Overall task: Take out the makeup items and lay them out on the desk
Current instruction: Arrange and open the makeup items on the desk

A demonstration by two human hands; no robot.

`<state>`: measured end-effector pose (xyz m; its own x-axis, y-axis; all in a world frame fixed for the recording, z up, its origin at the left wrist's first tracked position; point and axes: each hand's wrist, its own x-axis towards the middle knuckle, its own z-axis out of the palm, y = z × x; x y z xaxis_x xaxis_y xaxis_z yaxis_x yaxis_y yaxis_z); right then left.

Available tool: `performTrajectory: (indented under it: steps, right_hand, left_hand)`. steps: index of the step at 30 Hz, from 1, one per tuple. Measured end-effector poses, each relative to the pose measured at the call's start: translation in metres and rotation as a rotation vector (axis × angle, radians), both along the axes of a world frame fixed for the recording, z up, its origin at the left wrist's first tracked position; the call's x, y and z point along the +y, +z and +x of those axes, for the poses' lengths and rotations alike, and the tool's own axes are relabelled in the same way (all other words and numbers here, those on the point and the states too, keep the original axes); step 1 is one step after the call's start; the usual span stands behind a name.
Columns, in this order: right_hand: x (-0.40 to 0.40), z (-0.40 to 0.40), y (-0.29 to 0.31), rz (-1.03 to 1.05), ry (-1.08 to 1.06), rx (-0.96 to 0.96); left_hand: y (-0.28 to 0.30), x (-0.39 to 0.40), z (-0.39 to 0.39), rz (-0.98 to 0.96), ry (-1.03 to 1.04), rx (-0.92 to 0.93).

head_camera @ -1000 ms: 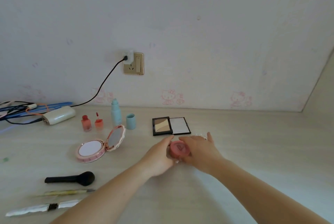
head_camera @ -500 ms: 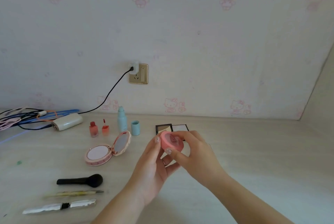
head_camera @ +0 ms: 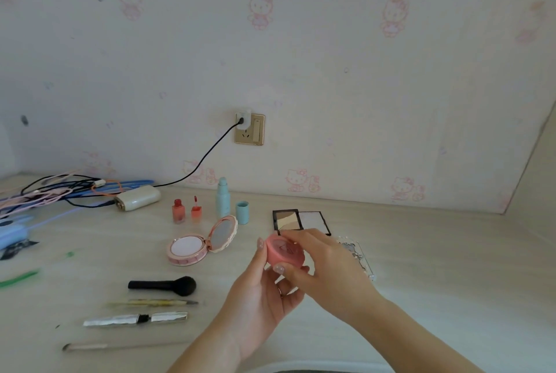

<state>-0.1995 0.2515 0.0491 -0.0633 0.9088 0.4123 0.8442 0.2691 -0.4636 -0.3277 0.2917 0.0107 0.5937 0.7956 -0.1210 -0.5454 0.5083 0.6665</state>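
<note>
A small round pink compact (head_camera: pixel 282 253) is held above the desk (head_camera: pixel 436 267) by both hands. My left hand (head_camera: pixel 261 297) cups it from below with the thumb on its left rim. My right hand (head_camera: pixel 325 270) grips it from the right, fingers over the top and thumb under the front edge. Laid out on the desk are an open pink cushion compact (head_camera: pixel 200 241), an open black palette (head_camera: pixel 301 220), two red lip tints (head_camera: pixel 186 210), a teal bottle (head_camera: pixel 223 197) with its cap (head_camera: pixel 242 212) beside it, a black brush (head_camera: pixel 164 285) and several slim pens.
A clear case (head_camera: pixel 358 255) lies on the desk just behind my right hand. A white charger (head_camera: pixel 137 198) and a tangle of cables (head_camera: pixel 54 190) occupy the back left. A cord runs up to a wall socket (head_camera: pixel 249 128). The wall corner closes the right side.
The pink compact went from resting on the desk between my hands to being lifted and held up in both hands; it has tilted slightly since half a second ago.
</note>
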Motion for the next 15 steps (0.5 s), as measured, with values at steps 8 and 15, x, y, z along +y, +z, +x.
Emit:
performTrajectory:
  steps: [8, 15]
  right_hand:
    - [-0.002, -0.005, -0.001, -0.059, -0.026, -0.213]
    - [-0.002, -0.009, 0.005, -0.107, -0.095, -0.171]
  left_hand:
    - [0.003, -0.018, 0.001, 0.019, -0.012, -0.099]
    - [-0.006, -0.019, -0.002, -0.065, 0.037, -0.040]
